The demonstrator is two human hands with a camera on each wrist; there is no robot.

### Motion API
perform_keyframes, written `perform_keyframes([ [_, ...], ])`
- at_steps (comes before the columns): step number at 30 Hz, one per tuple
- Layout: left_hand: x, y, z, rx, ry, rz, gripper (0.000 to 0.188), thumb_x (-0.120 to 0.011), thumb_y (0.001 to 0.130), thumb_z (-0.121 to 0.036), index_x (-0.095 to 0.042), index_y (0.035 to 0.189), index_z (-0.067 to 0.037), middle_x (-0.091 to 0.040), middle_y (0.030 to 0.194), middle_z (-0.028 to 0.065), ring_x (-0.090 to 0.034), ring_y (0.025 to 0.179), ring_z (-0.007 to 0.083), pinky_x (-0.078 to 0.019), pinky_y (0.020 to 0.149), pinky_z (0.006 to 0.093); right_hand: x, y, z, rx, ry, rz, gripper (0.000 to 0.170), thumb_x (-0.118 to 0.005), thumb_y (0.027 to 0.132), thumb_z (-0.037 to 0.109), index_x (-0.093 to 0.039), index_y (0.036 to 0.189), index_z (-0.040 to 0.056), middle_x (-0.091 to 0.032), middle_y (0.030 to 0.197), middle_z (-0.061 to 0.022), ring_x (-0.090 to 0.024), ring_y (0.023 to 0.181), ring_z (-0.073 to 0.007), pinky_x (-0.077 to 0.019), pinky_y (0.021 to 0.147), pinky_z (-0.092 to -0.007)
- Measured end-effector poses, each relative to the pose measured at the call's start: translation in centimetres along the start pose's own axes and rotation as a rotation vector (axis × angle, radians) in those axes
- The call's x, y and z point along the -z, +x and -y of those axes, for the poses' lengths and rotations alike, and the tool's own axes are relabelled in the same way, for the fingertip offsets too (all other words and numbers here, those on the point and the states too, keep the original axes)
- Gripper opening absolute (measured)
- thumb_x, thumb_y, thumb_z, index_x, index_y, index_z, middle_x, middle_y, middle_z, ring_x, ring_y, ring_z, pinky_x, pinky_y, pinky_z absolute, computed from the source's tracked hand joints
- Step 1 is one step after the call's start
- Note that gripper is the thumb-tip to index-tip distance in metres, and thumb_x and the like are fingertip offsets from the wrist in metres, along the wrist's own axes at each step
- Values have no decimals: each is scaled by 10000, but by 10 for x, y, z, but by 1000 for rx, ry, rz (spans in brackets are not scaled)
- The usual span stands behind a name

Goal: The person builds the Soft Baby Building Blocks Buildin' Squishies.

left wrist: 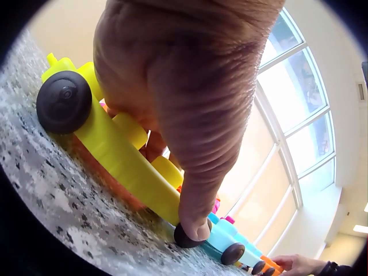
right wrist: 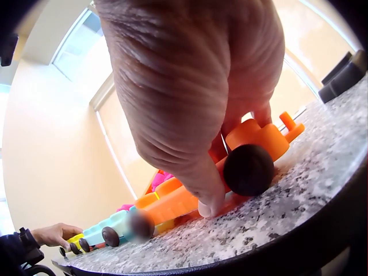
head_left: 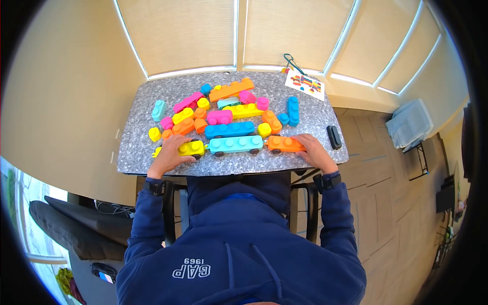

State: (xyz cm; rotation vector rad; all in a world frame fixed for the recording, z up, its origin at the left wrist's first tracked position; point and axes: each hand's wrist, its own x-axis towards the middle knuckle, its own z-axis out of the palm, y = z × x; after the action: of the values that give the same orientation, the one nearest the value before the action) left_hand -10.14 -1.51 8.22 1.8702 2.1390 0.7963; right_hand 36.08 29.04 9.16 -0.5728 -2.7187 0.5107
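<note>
A row of toy train cars on black wheels lies along the table's near edge. At its left end my left hand (head_left: 169,156) grips the yellow train car (head_left: 191,148), thumb down by a wheel in the left wrist view and fingers over the far side. My right hand (head_left: 317,154) holds the orange train car (head_left: 282,144) at the row's right end. Its thumb lies along the near side beside a wheel (right wrist: 248,170). Between them sits the light blue train car (head_left: 236,145), lined up end to end with both. Palms partly hide the held cars.
Behind the row lie loose building blocks, among them a long blue block (head_left: 230,129), a yellow one (head_left: 244,111) and a long orange one (head_left: 231,90). A picture card (head_left: 305,85) lies at the back right. A black case (head_left: 333,137) sits near the right edge.
</note>
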Motion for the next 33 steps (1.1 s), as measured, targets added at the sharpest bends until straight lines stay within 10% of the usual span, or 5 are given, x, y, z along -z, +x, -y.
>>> perform_keyframes([
  [22,100,99,-64,-177,185,-167,359,-848,953,-291,-769,1160,-9,-753,1128,182,-716,1080,389,-574,937,467,-3,-15,7,-23,50,-188,528,-868,823,45,-710,1324,-11,-720,1323,-211,-668,1249,-438,-531,1110,-482],
  [33,4,245,0,-149,235,152,559,-845,938,-292,-692,1414,-43,-689,1397,224,-621,1342,415,-503,1152,481,2,-15,6,-46,129,-170,481,-821,841,-22,-711,1309,-31,-722,1309,-221,-676,1243,-444,-560,1084,-458],
])
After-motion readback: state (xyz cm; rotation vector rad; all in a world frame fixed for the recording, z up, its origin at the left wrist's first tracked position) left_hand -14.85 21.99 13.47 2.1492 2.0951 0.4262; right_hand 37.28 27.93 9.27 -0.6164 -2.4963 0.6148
